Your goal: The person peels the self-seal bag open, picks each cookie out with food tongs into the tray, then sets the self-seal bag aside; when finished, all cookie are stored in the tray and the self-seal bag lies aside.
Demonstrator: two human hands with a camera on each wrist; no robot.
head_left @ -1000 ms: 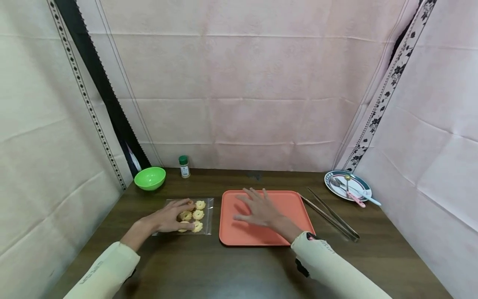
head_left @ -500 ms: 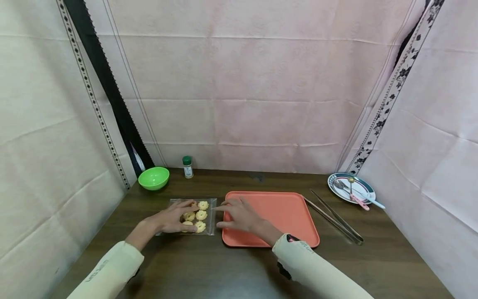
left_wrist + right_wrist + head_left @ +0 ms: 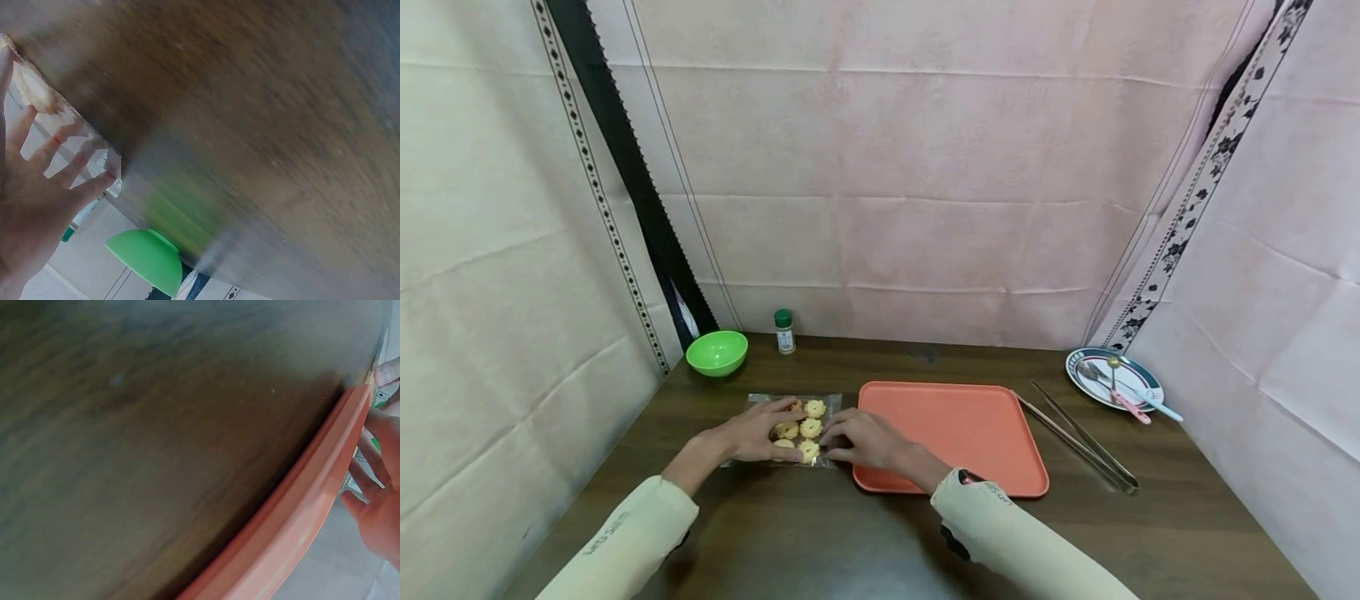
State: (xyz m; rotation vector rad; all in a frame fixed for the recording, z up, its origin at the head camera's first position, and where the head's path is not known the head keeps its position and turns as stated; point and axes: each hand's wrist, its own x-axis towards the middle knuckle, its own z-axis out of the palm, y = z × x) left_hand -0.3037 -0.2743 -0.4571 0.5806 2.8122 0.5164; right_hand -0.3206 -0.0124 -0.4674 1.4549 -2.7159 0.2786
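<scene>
A clear plastic bag (image 3: 832, 403) with several flower-shaped cookies (image 3: 811, 427) inside lies flat on the table, left of the tray. My left hand (image 3: 751, 434) spreads over the left part of the bag, its fingertips resting on it and hiding some cookies. The left wrist view shows those fingers (image 3: 81, 161) apart and fairly straight along the plastic. Reaching across the left side of a coral tray (image 3: 958, 433), my right hand (image 3: 874, 442) has its bent fingers at the bag's right edge. In the right wrist view this hand (image 3: 382, 515) shows loosely bent fingers beyond the tray's rim.
Steel tongs (image 3: 1082, 442) lie right of the tray. Behind them, a plate (image 3: 1078, 360) holds a fork and other pink- and blue-handled utensils. A green bowl (image 3: 717, 354) and a green-capped bottle (image 3: 785, 333) stand at the back left, near the cloth wall (image 3: 917, 167).
My right hand has moved left from over the tray to the bag's right edge, its fingers bending from spread. The left hand stays on the bag. The whole view has shifted slightly.
</scene>
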